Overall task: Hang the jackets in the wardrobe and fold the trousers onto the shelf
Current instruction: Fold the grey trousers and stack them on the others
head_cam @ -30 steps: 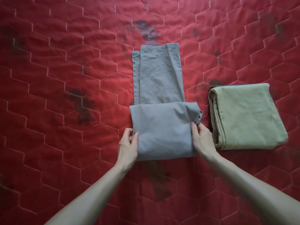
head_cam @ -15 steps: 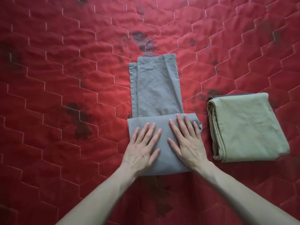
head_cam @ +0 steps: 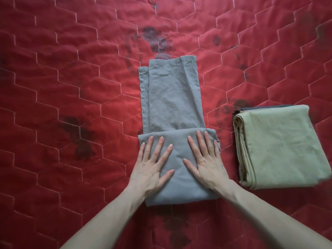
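Note:
Grey trousers (head_cam: 170,97) lie partly folded on the red quilted bedspread (head_cam: 71,87), with the near end turned over into a flat fold and the legs stretching away from me. My left hand (head_cam: 152,166) presses flat on the left half of that fold, fingers spread. My right hand (head_cam: 204,160) presses flat on the right half, fingers straight. To the right sit folded olive-green trousers (head_cam: 280,146), stacked on a dark garment whose edge barely shows.
The bedspread has hexagon stitching and several dark stains around the grey trousers. Open quilt stretches to the left and at the far side. No wardrobe or shelf is in view.
A second ago both hands pinched the sides of the fold. They then moved onto its top and now press it flat; the view has shifted slightly.

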